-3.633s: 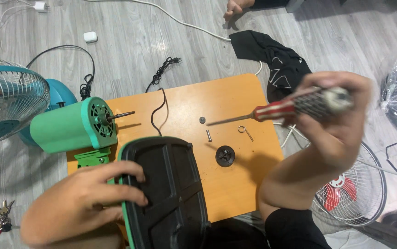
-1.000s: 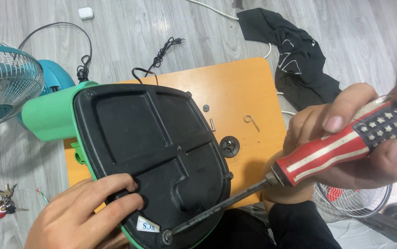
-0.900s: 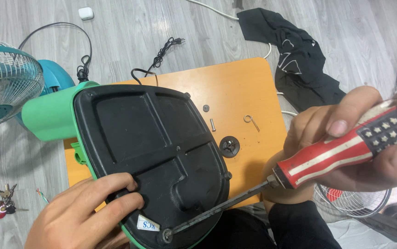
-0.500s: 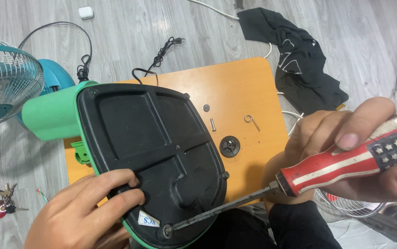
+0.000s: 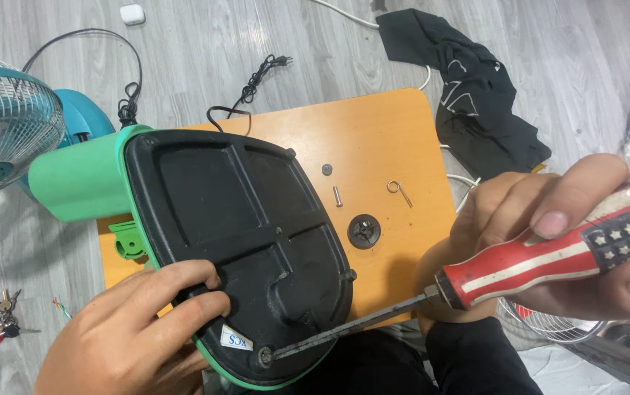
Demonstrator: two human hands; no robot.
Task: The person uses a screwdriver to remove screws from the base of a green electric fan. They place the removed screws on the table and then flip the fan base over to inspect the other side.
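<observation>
screwdriver (image 5: 476,281) tip in base plate (image 5: 238,241) screw.

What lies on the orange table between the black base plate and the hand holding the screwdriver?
In the head view, a round black cap lies on the orange table between the black base plate and the right hand; the screwdriver shaft also crosses that gap.

Right hand (image 5: 571,241): bare tabletop (image 5: 373,132) ahead; black knob (image 5: 364,231), pin (image 5: 338,195) and clip (image 5: 400,192) lie just left. Left-side path blocked by fan base (image 5: 234,234).
</observation>
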